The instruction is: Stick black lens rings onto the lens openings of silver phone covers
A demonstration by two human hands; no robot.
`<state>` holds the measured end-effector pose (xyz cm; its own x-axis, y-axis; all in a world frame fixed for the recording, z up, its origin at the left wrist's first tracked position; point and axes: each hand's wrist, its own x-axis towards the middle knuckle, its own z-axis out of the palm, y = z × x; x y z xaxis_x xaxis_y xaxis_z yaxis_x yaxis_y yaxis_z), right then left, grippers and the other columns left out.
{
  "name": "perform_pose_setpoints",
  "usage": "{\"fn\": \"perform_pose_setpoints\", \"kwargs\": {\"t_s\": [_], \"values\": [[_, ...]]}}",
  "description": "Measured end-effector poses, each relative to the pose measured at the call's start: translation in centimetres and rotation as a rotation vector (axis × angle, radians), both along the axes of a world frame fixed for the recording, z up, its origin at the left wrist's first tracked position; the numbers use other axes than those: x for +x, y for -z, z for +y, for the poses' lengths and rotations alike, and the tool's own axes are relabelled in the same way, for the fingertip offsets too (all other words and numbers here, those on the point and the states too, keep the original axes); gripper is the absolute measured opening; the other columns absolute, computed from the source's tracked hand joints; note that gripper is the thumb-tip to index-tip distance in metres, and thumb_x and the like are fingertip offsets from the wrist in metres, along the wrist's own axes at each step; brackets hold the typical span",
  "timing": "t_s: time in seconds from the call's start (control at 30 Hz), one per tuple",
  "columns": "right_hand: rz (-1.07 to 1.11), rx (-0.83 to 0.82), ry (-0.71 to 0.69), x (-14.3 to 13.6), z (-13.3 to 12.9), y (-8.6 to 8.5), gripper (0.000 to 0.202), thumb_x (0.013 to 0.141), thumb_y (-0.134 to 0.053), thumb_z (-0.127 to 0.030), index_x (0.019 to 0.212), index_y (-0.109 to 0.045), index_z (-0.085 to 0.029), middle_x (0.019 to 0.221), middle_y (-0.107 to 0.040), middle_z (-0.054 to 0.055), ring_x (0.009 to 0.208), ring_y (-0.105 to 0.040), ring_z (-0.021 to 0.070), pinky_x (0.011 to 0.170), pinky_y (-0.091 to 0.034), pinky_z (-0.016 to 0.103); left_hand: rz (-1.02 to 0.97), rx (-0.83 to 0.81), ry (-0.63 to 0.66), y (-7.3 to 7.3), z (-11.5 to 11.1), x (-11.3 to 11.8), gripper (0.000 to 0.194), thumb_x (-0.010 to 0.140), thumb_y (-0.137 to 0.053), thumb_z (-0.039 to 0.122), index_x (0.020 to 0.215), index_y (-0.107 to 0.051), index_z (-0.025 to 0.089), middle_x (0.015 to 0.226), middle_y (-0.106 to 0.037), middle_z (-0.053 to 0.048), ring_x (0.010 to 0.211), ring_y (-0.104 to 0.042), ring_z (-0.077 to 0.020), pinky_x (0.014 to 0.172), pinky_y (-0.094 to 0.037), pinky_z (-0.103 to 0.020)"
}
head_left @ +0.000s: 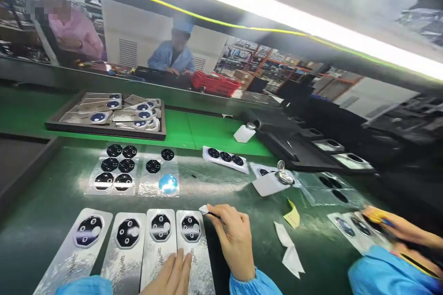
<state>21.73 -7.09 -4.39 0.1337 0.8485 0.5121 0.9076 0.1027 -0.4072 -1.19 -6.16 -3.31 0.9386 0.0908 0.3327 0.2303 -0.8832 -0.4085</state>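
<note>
Several silver plates with black camera-lens covers lie side by side at the near edge of the green mat; the rightmost plate (192, 249) sits under my left hand (171, 276), which presses flat on its lower end. My right hand (232, 238) rests just right of that plate and pinches a thin tool with a small white tip (204, 210) near the plate's top corner. Both my sleeves are blue.
Clear film sheets with black round lens discs (117, 166) and a blue disc (168, 183) lie beyond the plates. A dark tray (104, 129) of silver parts sits on the green belt. A white dispenser bottle (277, 179), paper scraps (289, 249) and a co-worker's arm (394, 230) are at right.
</note>
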Motion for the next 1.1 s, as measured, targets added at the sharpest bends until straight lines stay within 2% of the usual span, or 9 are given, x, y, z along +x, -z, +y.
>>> {"fn": "perform_pose_setpoints", "kwargs": {"t_s": [0.17, 0.27, 0.53, 0.8, 1.1], "values": [[-0.165, 0.043, -0.025, -0.4, -1.6, -0.7, 0.025, 0.103, -0.041, -0.023, 0.103, -0.066, -0.025, 0.084, -0.068, 0.000, 0.071, -0.057, 0.0149, 0.074, -0.030, 0.034, -0.114, -0.008, 0.049, 2.1, 0.3, 1.4, 0.024, 0.092, -0.054, 0.029, 0.095, -0.071, 0.014, 0.112, -0.072, -0.010, 0.104, -0.066, -0.0247, 0.097, -0.037, -0.042], [-0.224, 0.054, -0.059, -0.9, -2.3, -0.6, 0.028, 0.104, -0.038, -0.020, 0.105, -0.067, -0.023, 0.083, -0.068, 0.002, 0.071, -0.056, 0.0139, 0.075, -0.030, 0.034, -0.135, -0.012, 0.034, 2.8, 0.4, 1.9, 0.020, 0.088, -0.056, 0.029, 0.092, -0.070, 0.014, 0.110, -0.072, -0.011, 0.103, -0.065, -0.0261, 0.097, -0.033, -0.045], [-0.353, 0.053, -0.136, -2.0, -1.7, -0.4, 0.033, 0.104, -0.035, -0.016, 0.107, -0.068, -0.021, 0.087, -0.070, 0.004, 0.075, -0.057, 0.0142, 0.079, -0.031, 0.035, -0.126, 0.041, 0.054, 2.3, 0.4, 1.7, 0.024, 0.090, -0.051, 0.027, 0.100, -0.070, 0.015, 0.107, -0.073, -0.009, 0.099, -0.067, -0.0252, 0.093, -0.036, -0.046], [-0.438, 0.100, -0.130, -2.3, -1.8, 0.0, 0.037, 0.105, -0.032, -0.015, 0.106, -0.068, -0.018, 0.089, -0.071, 0.006, 0.075, -0.056, 0.0145, 0.080, -0.032, 0.036, -0.075, 0.068, 0.048, 2.6, 0.4, 1.8, 0.028, 0.093, -0.052, 0.035, 0.101, -0.070, 0.016, 0.109, -0.071, -0.010, 0.100, -0.067, -0.0254, 0.092, -0.039, -0.046], [-0.512, 0.066, -0.138, -2.8, -1.9, -0.8, 0.038, 0.105, -0.030, -0.012, 0.106, -0.067, -0.016, 0.093, -0.072, 0.007, 0.078, -0.057, 0.0151, 0.081, -0.032, 0.038, -0.067, 0.054, 0.059, 2.4, 0.2, 1.8, 0.030, 0.090, -0.056, 0.039, 0.100, -0.070, 0.015, 0.109, -0.071, -0.012, 0.100, -0.066, -0.0282, 0.093, -0.038, -0.048]]}}
